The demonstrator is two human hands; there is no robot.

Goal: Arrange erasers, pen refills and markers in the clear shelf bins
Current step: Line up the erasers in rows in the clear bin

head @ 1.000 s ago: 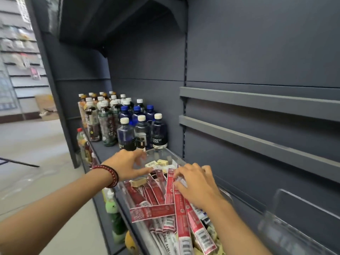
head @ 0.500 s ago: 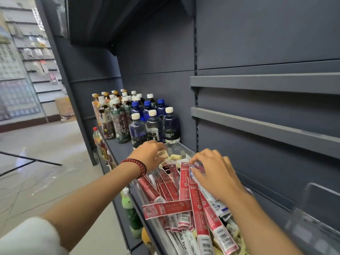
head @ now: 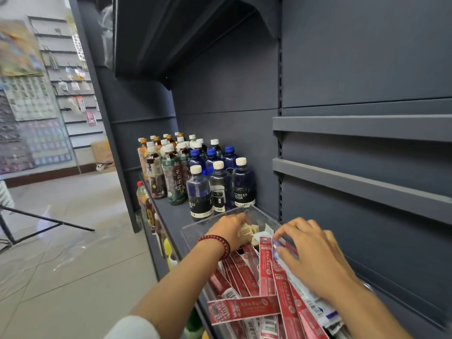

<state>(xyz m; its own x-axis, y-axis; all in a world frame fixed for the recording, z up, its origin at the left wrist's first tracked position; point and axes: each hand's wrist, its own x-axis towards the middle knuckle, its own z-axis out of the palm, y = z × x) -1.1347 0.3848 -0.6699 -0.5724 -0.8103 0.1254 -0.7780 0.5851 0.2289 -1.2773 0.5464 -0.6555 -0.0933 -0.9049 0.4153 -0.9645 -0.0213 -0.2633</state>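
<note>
head cam: left hand [head: 230,230] curled on erasers [head: 247,232] at the bin [head: 195,228] far end, right hand [head: 310,255] pinching a refill pack [head: 281,253]. i'd keep erasers bunched there, then line packs up lengthwise.

Shelf [head: 176,214]: bottles [head: 195,172] at far end, clear bin [head: 195,226] just before them. In bin: erasers [head: 247,231] at far end, refill packs [head: 266,272] nearer, one pack [head: 244,310] lying crosswise on top.
</note>
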